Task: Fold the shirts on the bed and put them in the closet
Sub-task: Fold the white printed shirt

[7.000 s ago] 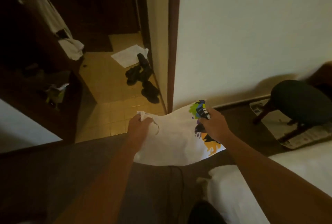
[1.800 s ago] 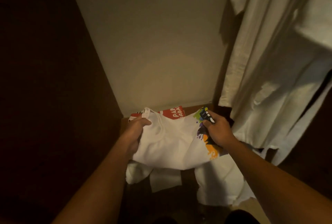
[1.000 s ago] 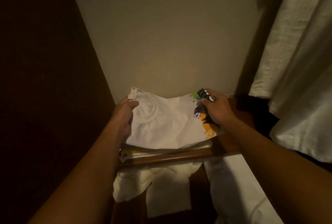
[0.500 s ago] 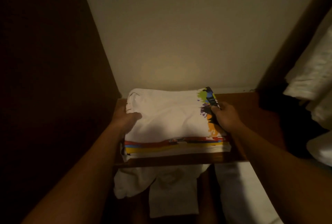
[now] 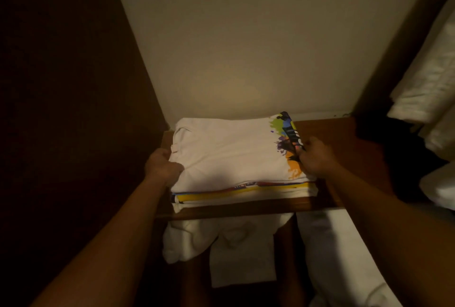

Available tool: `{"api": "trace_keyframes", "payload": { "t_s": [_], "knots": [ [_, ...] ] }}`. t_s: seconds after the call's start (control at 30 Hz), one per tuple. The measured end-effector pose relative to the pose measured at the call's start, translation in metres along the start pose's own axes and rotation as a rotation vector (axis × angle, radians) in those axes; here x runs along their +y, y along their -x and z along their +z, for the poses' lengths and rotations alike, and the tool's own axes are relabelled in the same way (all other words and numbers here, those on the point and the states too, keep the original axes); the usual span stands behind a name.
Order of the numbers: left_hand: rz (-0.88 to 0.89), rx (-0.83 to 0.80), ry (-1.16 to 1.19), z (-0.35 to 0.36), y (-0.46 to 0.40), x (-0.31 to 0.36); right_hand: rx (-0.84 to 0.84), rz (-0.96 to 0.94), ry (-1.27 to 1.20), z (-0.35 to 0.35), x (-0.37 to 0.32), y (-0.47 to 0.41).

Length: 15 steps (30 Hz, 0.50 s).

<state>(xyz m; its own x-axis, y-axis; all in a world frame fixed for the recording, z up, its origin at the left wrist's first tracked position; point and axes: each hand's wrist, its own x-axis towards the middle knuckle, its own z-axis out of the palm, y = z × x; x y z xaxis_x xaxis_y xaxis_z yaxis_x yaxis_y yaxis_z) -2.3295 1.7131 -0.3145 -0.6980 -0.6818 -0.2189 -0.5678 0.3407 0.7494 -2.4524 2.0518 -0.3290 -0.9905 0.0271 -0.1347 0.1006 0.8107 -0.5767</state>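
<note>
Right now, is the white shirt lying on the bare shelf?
No, the white shirt sits atop a stack of folded shirts on the shelf.

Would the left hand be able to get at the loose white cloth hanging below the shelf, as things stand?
Probably yes, once it lets go. The left hand grips the folded white shirt at the stack's left edge; the white cloth hangs just under the shelf, below that hand, with nothing in front of it.

Dim warm light, dark blurred edges
</note>
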Motion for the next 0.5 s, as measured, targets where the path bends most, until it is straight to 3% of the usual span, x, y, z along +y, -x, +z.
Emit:
{"api": "trace_keyframes", "payload": {
  "t_s": [0.07,0.13,0.2,0.27,0.37,0.5],
  "knots": [
    [0.073,0.112,-0.257,0.005,0.006,0.007,0.075,-0.058,0.184,-0.003,-0.004,0.008],
    [0.257,0.206,-0.459,0.014,0.016,0.019,0.195,-0.204,0.308,-0.003,-0.015,0.016],
    [0.498,0.170,-0.519,0.028,0.026,0.029,0.231,-0.373,0.355,0.003,-0.030,0.023],
    [0.641,0.035,-0.647,0.043,0.026,0.025,0.103,-0.454,0.419,0.015,-0.038,0.022],
    [0.550,-0.182,-0.814,0.056,0.017,0.001,-0.118,-0.448,0.504,0.033,-0.024,0.019],
    [0.487,-0.258,-0.846,0.054,0.010,-0.006,-0.153,-0.447,0.523,0.035,-0.003,0.018]
  ]
}}
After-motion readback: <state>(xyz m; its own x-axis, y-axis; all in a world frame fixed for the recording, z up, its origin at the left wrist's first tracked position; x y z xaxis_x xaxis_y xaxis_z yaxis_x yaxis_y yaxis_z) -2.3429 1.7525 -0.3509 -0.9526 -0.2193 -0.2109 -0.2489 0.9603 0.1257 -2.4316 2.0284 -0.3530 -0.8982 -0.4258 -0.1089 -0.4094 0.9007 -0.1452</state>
